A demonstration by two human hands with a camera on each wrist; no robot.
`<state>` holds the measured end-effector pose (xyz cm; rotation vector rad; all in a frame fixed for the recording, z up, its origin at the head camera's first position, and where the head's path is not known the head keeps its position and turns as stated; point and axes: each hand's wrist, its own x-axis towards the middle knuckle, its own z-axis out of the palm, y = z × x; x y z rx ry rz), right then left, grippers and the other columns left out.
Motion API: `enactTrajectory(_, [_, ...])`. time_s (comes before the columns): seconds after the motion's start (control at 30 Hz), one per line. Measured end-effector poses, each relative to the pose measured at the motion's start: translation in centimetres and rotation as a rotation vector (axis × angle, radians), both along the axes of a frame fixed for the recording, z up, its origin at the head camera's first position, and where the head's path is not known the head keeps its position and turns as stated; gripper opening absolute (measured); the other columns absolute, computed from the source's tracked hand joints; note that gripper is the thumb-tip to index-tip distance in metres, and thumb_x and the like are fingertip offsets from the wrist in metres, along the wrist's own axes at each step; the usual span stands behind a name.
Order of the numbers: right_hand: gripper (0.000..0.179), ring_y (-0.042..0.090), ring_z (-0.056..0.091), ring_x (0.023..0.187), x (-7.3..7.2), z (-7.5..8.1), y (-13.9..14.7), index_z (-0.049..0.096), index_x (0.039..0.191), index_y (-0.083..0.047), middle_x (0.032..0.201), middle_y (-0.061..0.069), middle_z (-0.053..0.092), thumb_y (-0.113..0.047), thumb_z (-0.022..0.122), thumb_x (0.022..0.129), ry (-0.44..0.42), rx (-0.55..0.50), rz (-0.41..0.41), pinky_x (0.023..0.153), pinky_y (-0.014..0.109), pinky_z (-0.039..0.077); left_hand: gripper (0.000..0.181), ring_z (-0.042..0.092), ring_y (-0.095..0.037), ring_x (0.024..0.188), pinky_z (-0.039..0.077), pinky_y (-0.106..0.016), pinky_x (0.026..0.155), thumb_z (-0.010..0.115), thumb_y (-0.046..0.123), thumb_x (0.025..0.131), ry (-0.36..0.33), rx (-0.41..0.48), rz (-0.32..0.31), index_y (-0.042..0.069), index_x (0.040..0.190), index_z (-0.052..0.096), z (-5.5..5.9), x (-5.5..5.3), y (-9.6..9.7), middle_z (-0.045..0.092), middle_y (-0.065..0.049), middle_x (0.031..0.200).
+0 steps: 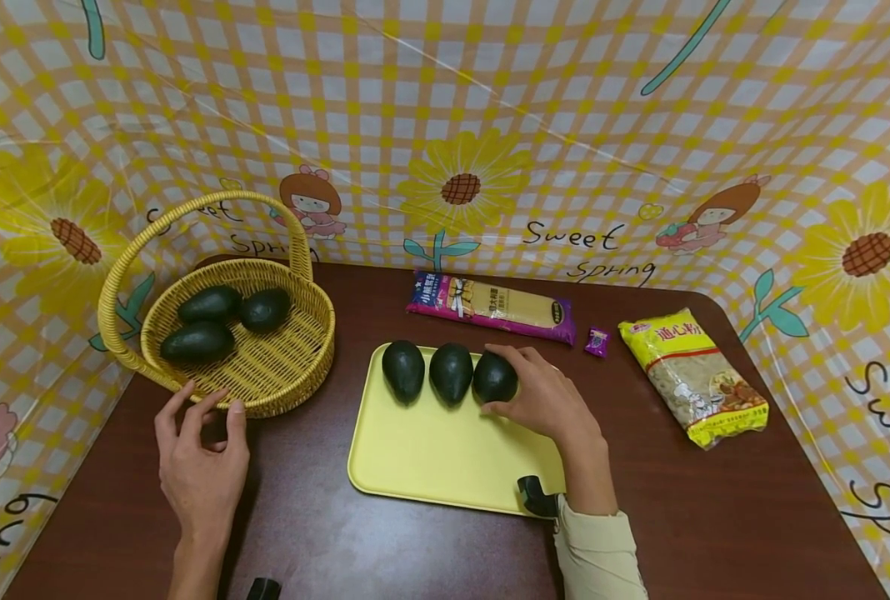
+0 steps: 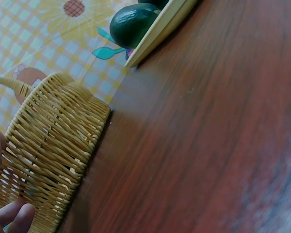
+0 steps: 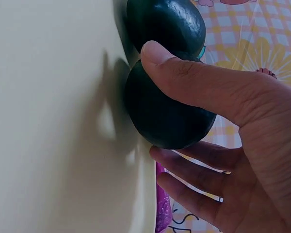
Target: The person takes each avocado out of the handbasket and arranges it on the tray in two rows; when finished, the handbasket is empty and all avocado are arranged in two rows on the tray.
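Note:
In the head view my right hand (image 1: 546, 392) holds a dark green avocado (image 1: 494, 379) at the upper right of a yellow tray (image 1: 445, 467). The right wrist view has the thumb (image 3: 184, 77) lying across this avocado (image 3: 169, 114), with fingers on its other side. Two more avocados, the left one (image 1: 403, 372) and the middle one (image 1: 451, 373), lie beside it in a row. At the left, my left hand (image 1: 205, 467) has its loosely bent fingertips right at the near rim of a woven basket (image 1: 317, 358). Three avocados (image 1: 199, 342) lie inside the basket.
Behind the tray lies a purple noodle packet (image 1: 493, 307), with a small purple wrapped piece (image 1: 597, 342) at its right. A yellow pasta bag (image 1: 692, 375) is farther right. The basket's tall handle (image 1: 190, 208) arches up. A patterned cloth (image 1: 445, 100) walls off the brown table (image 1: 302, 517).

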<state>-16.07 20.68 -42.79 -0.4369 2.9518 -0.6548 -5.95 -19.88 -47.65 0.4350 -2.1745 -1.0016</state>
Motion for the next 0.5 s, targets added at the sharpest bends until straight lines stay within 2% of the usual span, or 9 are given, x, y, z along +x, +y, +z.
enactTrajectory(0.5, [0.099, 0.049, 0.068, 0.113, 0.03, 0.14, -0.03, 0.048, 0.164, -0.020, 0.146, 0.026, 0.057, -0.039, 0.098, 0.080, -0.018, 0.019, 0.001, 0.087, 0.069, 0.056, 0.027, 0.056, 0.016, 0.089, 0.039, 0.002, 0.066, 0.075, 0.023, 0.103, 0.011, 0.002, -0.003, 0.006, 0.124, 0.079, -0.03, 0.02, -0.02, 0.056, -0.007, 0.156])
